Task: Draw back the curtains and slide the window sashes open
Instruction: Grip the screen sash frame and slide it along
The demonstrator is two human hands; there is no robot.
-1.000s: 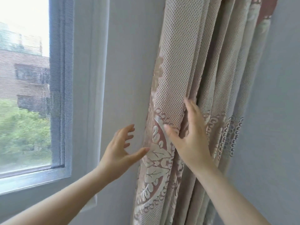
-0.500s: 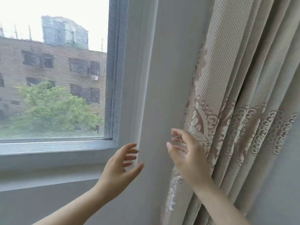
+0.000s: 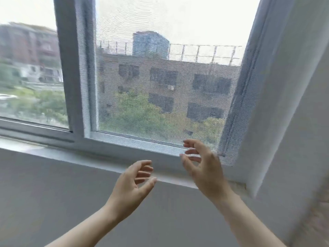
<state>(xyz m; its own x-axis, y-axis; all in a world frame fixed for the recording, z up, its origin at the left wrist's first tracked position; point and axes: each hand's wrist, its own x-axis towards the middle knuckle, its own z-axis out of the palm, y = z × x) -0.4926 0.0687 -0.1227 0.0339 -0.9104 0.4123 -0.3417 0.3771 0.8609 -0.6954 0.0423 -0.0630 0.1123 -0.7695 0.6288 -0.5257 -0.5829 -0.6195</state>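
The window fills the upper view. Its right sash (image 3: 165,143) is covered by a grey mesh screen; a white upright frame bar (image 3: 74,72) divides it from the left pane (image 3: 30,68). My left hand (image 3: 132,188) hovers open below the sill (image 3: 99,161), fingers loosely curled, holding nothing. My right hand (image 3: 204,168) is raised in front of the sash's lower right corner, fingers apart and empty, not clearly touching the frame. Only a blurred strip of the patterned curtain (image 3: 316,211) shows at the far right edge.
A white wall reveal (image 3: 277,104) stands at the right of the window. A plain grey wall (image 3: 53,193) runs below the sill. Outside are brick buildings and green trees.
The view has swung left from the curtain to the window. My right hand has left the curtain folds and both hands now hang in front of the sill.
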